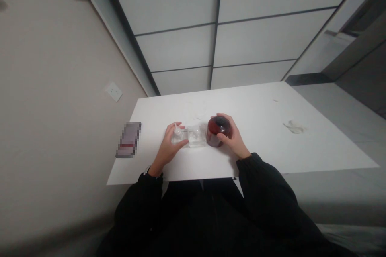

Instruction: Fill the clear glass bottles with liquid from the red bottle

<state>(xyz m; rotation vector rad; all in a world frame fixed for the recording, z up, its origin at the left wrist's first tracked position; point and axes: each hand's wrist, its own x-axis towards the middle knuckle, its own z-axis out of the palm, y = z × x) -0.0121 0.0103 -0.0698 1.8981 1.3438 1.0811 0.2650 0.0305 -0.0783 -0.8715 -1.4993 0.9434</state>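
Observation:
Side by side near the table's middle stand two clear, see-through containers and a dark red, glossy rounded jar. My left hand (169, 146) curves around the left clear container (180, 137), thumb on the near side and fingers on the far side. A small pale knob shows at that container's top. The other clear container (197, 136) stands in the middle, close to my left thumb tip. My right hand (237, 140) is wrapped around the red jar (217, 131), with the thumb across its near side. The jar's right side is hidden by the palm.
All of this rests on a white table (259, 144). A pixelated flat item (129, 139) lies at its left edge. Toward the right are a crumpled pale scrap (294, 127) and a smaller bit (275, 100). A wall borders the left, and white panels (181, 50) stand behind.

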